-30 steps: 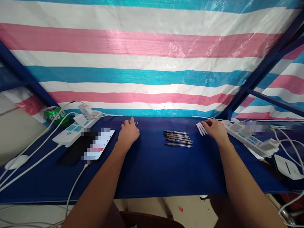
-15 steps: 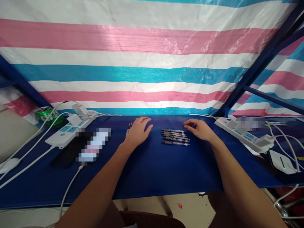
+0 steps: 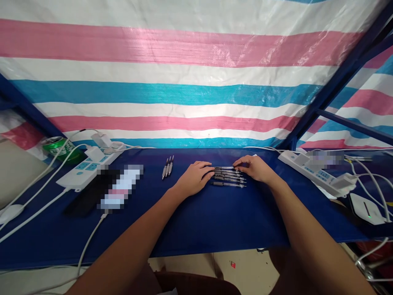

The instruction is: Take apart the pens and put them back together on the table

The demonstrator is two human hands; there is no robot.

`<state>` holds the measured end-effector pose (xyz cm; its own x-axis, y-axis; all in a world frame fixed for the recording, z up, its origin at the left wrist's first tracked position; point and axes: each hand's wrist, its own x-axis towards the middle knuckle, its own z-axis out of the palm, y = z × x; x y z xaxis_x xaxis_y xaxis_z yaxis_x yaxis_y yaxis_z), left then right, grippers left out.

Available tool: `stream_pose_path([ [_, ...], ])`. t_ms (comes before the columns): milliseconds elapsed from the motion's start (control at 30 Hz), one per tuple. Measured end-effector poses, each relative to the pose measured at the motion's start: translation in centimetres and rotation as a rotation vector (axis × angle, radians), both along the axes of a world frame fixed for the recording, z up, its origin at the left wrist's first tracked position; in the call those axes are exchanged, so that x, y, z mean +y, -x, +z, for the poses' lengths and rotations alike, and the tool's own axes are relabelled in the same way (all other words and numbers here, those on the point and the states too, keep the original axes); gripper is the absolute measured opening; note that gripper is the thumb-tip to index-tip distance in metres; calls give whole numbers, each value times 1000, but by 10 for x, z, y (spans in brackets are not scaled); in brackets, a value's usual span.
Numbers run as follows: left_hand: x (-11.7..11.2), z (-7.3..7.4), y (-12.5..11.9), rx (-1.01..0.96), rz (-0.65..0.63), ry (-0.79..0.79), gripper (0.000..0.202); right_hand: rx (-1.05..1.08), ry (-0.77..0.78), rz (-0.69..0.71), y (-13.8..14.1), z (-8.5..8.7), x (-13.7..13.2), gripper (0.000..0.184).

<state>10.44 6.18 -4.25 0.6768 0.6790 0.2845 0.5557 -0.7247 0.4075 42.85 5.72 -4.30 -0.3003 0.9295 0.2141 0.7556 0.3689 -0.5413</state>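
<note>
Several clear pens with dark grips [image 3: 229, 177] lie side by side in a stack on the blue tabletop [image 3: 221, 221]. My left hand [image 3: 194, 178] is at their left ends, thumb and fingers apart, fingertips at the end of the topmost pen. From the other side my right hand [image 3: 253, 169] pinches the right end of that topmost pen [image 3: 224, 167] between thumb and fingers. Farther left, three grey-gripped pens [image 3: 167, 168] lie together, pointing away from me.
On the left are a white power strip [image 3: 92, 166], a green can [image 3: 63, 150], a black flat object [image 3: 89, 196] and a blurred phone [image 3: 123, 188] on a cable. Another power strip [image 3: 317, 174] and a white device [image 3: 367, 208] are at the right. Striped sheeting [image 3: 184, 94] hangs behind.
My left hand has moved right, from beside the three pens to the stack's left end, uncovering them. My right hand has shifted slightly left onto the topmost pen's end.
</note>
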Motion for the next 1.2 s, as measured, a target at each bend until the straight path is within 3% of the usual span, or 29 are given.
stream_pose_path([
  [100,-1,-1,0,-36,19,4,43,19,-18,-36,6,1,0,14],
  [200,0,-3,0,-85,26,-7,46,194,10,-60,13,3,-2,13],
  [367,3,-4,1,-152,26,-131,43,615,142,11,30,11,-10,31],
  [533,3,0,-1,-240,-23,-250,25,799,217,51,48,20,-17,42],
  [733,-1,2,-5,-294,-41,-295,24,797,394,45,54,20,-22,44],
  [867,0,-2,-4,-270,-76,-232,22,809,376,57,55,19,-23,42],
  [1000,1,-3,-2,-273,-30,-226,26,813,276,93,56,20,-23,41],
  [1200,1,-3,-3,-282,-28,-236,28,672,342,74,54,22,-23,44],
])
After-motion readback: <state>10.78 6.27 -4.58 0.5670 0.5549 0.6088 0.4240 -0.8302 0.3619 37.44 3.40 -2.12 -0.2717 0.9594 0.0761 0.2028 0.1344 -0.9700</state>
